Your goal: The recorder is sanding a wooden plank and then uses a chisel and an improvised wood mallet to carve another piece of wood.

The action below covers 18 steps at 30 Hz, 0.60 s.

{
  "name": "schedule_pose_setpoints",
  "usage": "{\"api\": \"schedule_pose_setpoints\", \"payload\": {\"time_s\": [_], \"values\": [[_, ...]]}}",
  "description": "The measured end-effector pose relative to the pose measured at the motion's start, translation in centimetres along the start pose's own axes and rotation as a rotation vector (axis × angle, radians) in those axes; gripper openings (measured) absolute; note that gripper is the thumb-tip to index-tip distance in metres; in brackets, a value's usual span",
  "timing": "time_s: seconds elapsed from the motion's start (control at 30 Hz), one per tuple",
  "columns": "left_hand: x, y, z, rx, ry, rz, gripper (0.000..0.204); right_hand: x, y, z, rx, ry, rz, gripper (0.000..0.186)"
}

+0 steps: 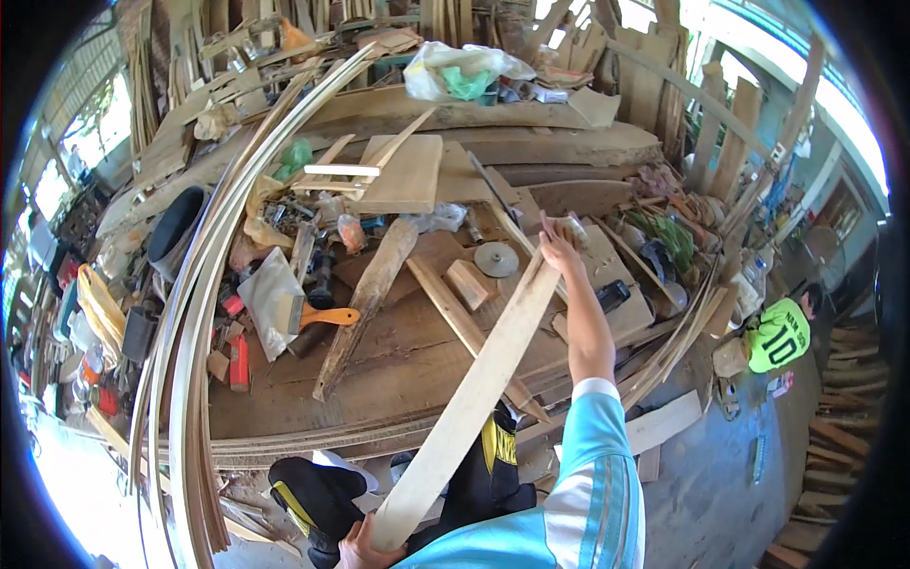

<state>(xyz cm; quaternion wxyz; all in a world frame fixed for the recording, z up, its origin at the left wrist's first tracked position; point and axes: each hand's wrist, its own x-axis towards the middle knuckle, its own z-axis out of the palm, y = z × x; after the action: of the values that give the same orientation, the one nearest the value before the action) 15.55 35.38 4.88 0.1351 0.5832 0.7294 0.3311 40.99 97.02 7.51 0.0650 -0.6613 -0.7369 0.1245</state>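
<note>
A long pale wooden plank (pixel 464 398) slopes from the lower middle up to the bench's right side. My left hand (pixel 368 541) grips its lower end at the bottom edge. My right hand (pixel 559 248) is closed at its upper end, with a finger or small thin item pointing up, too small to tell which. Around that end lie a grey metal disc (pixel 496 259), a wooden block (pixel 470 283), a dark hand tool (pixel 613 296) and a narrow batten (pixel 445 327).
The cluttered workbench (pixel 246 408) holds a brush (pixel 322 315), plastic bags (pixel 469 71) and boards. Long curved strips (pixel 194 313) arch along the left. A person in a bright green shirt (pixel 768 337) crouches at the right, near stacked wood (pixel 844 427). Loose boards (pixel 664 417) lie below.
</note>
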Motion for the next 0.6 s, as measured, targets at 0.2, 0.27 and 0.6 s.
{"api": "schedule_pose_setpoints", "payload": {"time_s": [0.2,0.27,0.6], "values": [[0.1,0.3,-0.3,0.049,-0.207,-0.149,0.072,-8.1,-0.3,2.1,-0.166,-0.02,-0.315,0.049],[0.3,0.4,-0.5,0.046,-0.216,-0.16,0.073,-13.4,-2.0,2.6,-0.131,-0.026,-0.407,0.046],[0.0,0.2,-0.2,0.069,-0.168,-0.106,0.083,-36.8,-8.8,3.0,0.126,-0.305,-0.934,0.048]]}}
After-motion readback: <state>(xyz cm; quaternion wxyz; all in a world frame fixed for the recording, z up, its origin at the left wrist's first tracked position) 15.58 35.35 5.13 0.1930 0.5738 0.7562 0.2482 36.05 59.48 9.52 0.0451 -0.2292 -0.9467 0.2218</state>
